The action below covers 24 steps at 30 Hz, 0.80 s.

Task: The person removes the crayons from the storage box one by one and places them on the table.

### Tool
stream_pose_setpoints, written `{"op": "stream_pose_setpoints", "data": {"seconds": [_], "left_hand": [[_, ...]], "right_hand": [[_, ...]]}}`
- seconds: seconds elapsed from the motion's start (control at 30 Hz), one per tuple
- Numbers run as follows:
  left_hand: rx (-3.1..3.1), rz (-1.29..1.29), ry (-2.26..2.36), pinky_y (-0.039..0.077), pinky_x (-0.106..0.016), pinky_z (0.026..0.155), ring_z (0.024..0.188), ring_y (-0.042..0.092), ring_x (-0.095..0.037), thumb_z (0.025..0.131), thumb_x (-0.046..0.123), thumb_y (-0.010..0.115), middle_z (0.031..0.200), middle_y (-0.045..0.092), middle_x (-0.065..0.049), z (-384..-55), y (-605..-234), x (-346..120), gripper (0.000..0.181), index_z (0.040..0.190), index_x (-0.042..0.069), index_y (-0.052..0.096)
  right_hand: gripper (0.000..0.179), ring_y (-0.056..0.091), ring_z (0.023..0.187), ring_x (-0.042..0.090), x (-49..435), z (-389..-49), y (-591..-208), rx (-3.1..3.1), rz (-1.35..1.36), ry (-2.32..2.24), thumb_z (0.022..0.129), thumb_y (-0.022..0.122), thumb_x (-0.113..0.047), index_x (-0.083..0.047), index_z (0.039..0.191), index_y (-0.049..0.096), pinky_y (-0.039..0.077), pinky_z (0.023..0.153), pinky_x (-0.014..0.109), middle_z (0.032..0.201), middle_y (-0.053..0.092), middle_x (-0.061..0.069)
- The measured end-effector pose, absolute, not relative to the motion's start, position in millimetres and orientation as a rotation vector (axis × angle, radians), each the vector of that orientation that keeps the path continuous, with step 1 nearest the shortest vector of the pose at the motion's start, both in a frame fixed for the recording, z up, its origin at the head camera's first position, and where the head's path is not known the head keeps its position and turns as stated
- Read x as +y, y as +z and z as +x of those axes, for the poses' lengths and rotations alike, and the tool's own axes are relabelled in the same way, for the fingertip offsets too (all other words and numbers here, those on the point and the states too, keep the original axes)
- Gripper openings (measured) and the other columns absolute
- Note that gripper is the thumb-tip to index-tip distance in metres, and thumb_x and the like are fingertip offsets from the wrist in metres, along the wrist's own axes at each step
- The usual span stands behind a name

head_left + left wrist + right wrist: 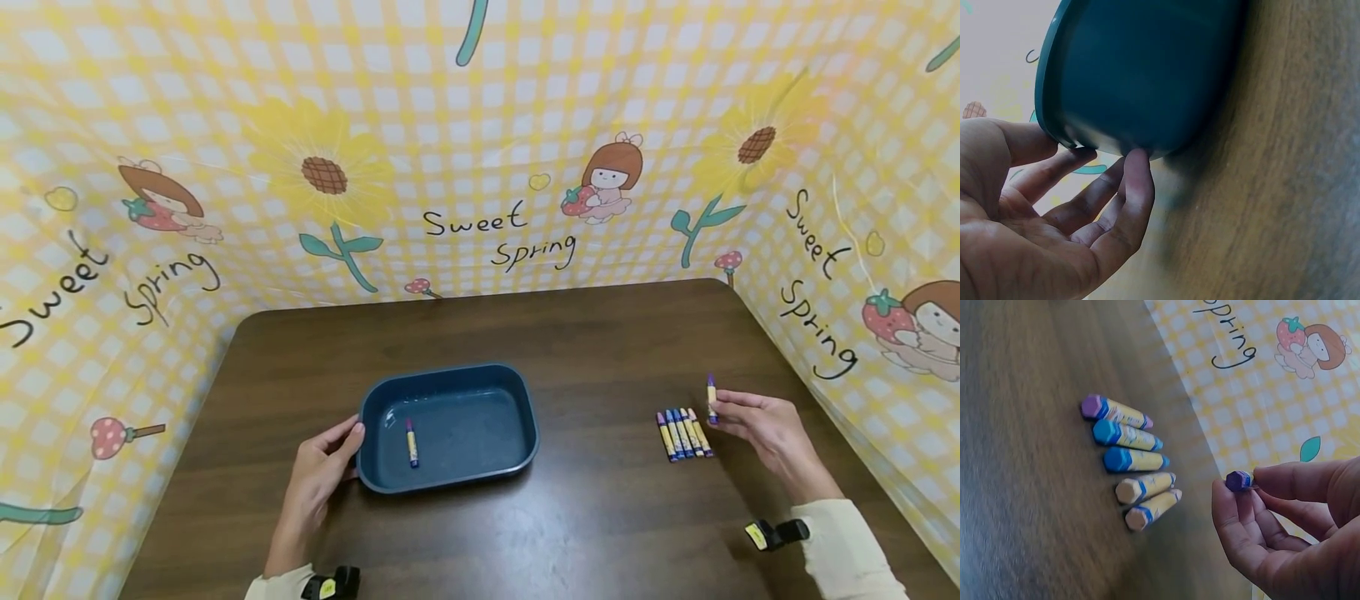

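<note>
My left hand (318, 471) grips the left end of a dark blue rectangular tray (480, 481), thumb at the rim and fingertips against the outer wall (1141, 81). One crayon (412, 443) with a pinkish-purple tip lies inside the tray, toward its left side. Over on the right, my right hand (772, 429) pinches a purple crayon (712, 400) between thumb and fingers, above the table. Its purple end (1237, 481) faces the right wrist camera. Just left of that hand lies a row of several crayons (682, 433), side by side, in purple, blue and pale peach tones.
The brown wooden table (600, 517) has a rounded far edge. A yellow checked cloth (465, 150) with sunflowers and cartoon figures hangs behind it and along both sides. Black straps (780, 533) sit on the wrists.
</note>
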<state>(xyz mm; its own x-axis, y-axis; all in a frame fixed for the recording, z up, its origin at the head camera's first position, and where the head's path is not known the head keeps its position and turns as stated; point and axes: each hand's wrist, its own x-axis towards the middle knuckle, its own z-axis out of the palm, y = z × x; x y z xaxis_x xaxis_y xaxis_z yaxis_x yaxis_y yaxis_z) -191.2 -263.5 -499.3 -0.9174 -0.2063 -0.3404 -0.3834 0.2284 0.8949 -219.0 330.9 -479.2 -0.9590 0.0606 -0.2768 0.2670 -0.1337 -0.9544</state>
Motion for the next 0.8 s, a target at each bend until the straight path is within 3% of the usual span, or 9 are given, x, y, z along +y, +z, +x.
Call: {"op": "stream_pose_setpoints", "data": {"seconds": [0.37,0.53,0.6,0.8], "left_hand": [[2.343,-0.552,1.763,0.059,-0.021,0.075,0.093,0.062,-0.010,0.102,0.043,0.060,0.147,0.053,-0.019,-190.6,-499.5,-266.7,0.056,0.149,0.013,0.053],[2.350,-0.536,1.779,0.058,-0.020,0.073,0.090,0.063,-0.009,0.102,0.043,0.060,0.145,0.055,-0.019,-190.5,-498.8,-266.7,0.055,0.148,0.013,0.054],[2.355,-0.534,1.775,0.058,-0.020,0.072,0.090,0.063,-0.010,0.102,0.042,0.060,0.144,0.055,-0.019,-189.9,-499.2,-266.8,0.055,0.148,0.012,0.054],[2.351,-0.540,1.776,0.058,-0.020,0.073,0.091,0.063,-0.013,0.103,0.041,0.060,0.144,0.056,-0.019,-188.2,-500.8,-267.7,0.054,0.148,0.012,0.054]], "right_hand": [[0.025,0.073,0.080,0.006,342.0,-212.3,-492.1,2.141,0.422,-1.963,0.094,0.067,0.004,-0.017,0.087,0.079,0.061,0.075,0.027,0.086,0.075,-0.013],[0.014,0.071,0.078,0.002,346.3,-208.1,-498.3,2.235,0.432,-1.801,0.094,0.067,0.002,0.005,0.103,0.077,0.061,0.075,0.027,0.088,0.075,-0.010],[0.020,0.071,0.077,0.002,346.6,-207.5,-499.6,2.263,0.446,-1.753,0.094,0.067,0.002,0.016,0.108,0.071,0.061,0.074,0.027,0.089,0.075,-0.007],[0.034,0.072,0.074,0.005,341.6,-211.1,-497.4,2.355,0.486,-1.638,0.092,0.068,0.002,0.026,0.115,0.061,0.062,0.072,0.028,0.092,0.076,0.003]]}}
